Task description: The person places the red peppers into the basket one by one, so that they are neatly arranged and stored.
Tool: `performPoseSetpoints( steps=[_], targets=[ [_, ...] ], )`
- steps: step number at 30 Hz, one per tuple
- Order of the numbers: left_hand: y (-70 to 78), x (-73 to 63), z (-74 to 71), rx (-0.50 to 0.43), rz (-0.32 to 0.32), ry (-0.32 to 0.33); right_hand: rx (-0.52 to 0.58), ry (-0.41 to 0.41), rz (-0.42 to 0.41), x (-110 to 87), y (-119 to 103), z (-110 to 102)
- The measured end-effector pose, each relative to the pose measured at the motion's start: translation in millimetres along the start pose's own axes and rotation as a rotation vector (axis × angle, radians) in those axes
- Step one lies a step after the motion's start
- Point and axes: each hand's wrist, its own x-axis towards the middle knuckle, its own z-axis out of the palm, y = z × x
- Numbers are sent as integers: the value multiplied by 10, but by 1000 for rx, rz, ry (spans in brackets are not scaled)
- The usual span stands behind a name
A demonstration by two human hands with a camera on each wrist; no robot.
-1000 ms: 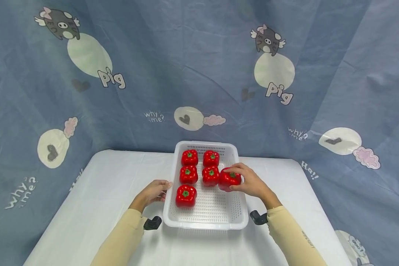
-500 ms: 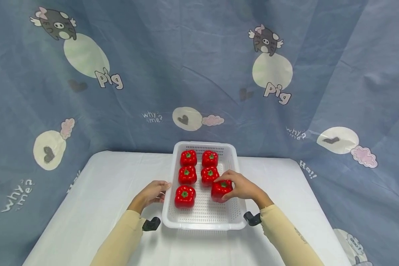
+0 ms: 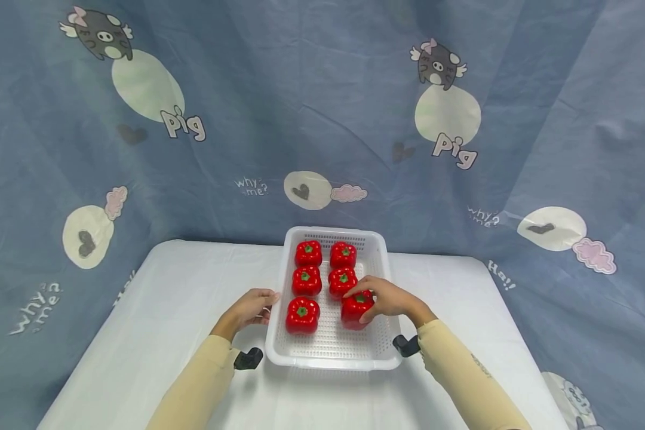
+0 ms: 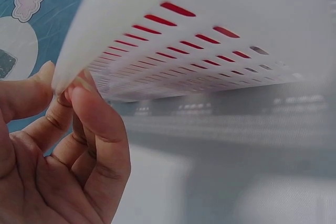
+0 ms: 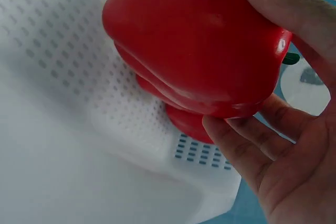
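Note:
A white perforated plastic basket (image 3: pixel 333 362) stands on the table in the head view. My left hand (image 3: pixel 254 307) pinches its left rim between thumb and fingers; the left wrist view shows this hand (image 4: pixel 68 135) at the rim from below. My right hand (image 3: pixel 388 298) grips a red bell pepper (image 3: pixel 356 310) inside the basket, at the front of the right column. In the right wrist view, the thumb and fingers span this pepper (image 5: pixel 194 45). Three peppers make up the left column, the nearest being a red bell pepper (image 3: pixel 303 316). Behind the held pepper sits another red pepper (image 3: pixel 343 282).
A white-covered table (image 3: pixel 209 269) lies under the basket. Behind it hangs a blue curtain (image 3: pixel 322 119) printed with pigs and words. Black bands with small cameras sit at both wrists, close to the basket's sides.
My right hand has brought its pepper from the basket's right side leftward and toward the front, into line with the right column. My left hand has stayed at the rim.

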Motion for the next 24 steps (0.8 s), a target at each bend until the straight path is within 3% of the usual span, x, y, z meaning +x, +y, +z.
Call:
performPoseSetpoints(
  steps=[13,18,24],
  targets=[
    [-20,51,43,-13,5,12,-79,-90,53,125,-116,61],
    [-28,44,38,-10,1,24,-126,-118,32,160,-128,121],
    [-28,30,17,2,4,24,-160,-95,28,178,-144,182]
  ],
)
